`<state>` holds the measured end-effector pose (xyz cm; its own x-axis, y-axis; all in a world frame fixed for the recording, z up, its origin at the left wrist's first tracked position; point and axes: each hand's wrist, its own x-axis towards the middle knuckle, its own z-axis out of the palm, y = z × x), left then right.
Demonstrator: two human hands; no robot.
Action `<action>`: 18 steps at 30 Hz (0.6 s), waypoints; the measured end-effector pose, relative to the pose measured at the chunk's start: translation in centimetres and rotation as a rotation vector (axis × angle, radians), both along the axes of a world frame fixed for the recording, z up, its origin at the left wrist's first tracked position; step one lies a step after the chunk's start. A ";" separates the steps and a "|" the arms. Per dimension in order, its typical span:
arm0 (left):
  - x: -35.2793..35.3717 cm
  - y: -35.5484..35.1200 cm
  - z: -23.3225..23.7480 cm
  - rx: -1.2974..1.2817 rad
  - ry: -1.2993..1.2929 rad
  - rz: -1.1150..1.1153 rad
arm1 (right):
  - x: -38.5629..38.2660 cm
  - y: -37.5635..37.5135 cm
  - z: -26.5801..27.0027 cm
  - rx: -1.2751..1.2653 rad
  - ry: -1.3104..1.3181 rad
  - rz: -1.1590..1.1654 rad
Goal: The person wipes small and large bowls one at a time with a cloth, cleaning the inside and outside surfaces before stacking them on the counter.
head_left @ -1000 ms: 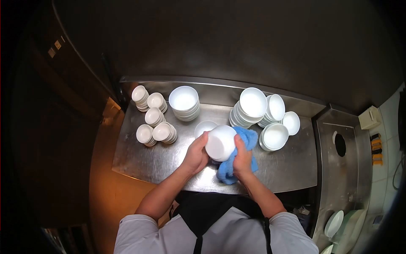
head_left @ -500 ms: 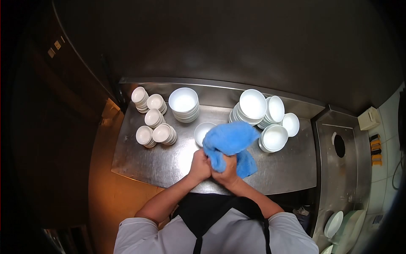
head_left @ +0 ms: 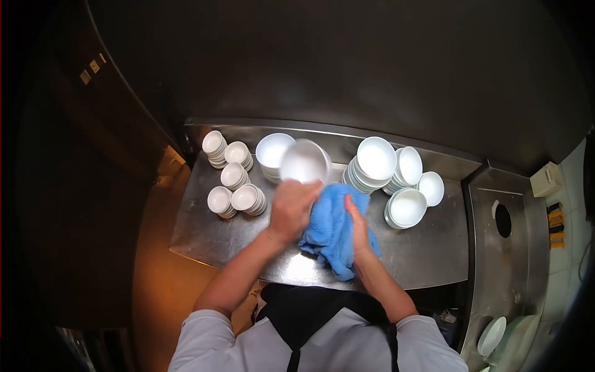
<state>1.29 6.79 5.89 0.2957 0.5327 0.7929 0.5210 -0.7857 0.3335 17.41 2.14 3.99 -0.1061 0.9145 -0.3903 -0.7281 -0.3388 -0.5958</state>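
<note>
My left hand (head_left: 290,212), a little blurred, is closed on the near rim of a white bowl (head_left: 305,162). The bowl is tipped up, and it partly covers a tall stack of white bowls (head_left: 275,149) behind it. In my right hand (head_left: 361,232) is a fluffy blue cloth (head_left: 333,230), hanging in folds above the steel counter (head_left: 421,254). The right thumb lies along the cloth's edge; its other fingers are hidden behind the cloth.
Several stacks of small white bowls (head_left: 246,198) stand at the left. More stacks of larger bowls (head_left: 375,159) stand to the right of the cloth. A steel sink unit (head_left: 483,260) with a round hole (head_left: 502,221) adjoins the counter's right end; a white dish (head_left: 491,336) sits near it.
A white bowl that was beside the cloth is now lifted in my left hand, farther from me. My hands have parted, and the cloth hangs lower in the right one.
</note>
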 end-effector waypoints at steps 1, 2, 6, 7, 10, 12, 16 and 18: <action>-1.0 1.8 -0.8 0.043 0.061 0.100 | 1.0 -0.2 -0.1 0.007 0.020 0.011; -2.3 3.2 -0.7 0.033 0.133 0.147 | 1.8 -0.2 0.1 0.015 0.016 -0.007; -4.5 6.5 -1.9 -0.070 0.250 0.260 | 3.6 -0.4 0.7 0.024 -0.035 -0.084; -4.4 6.9 -2.2 -0.049 0.242 0.274 | 3.8 -0.6 0.1 0.026 -0.050 -0.095; -4.6 7.5 -3.0 -0.064 0.284 0.266 | 4.5 -1.0 -1.5 0.005 -0.059 -0.114; -4.7 7.6 -3.0 -0.187 0.314 0.257 | 4.9 -1.6 -1.8 -0.017 -0.076 -0.134; -2.4 5.5 -1.1 0.028 0.333 0.394 | 6.0 -2.5 -2.1 -0.004 -0.111 -0.193; -2.0 3.0 -3.8 -0.153 0.308 0.140 | 6.7 -2.8 -2.7 0.010 -0.120 -0.212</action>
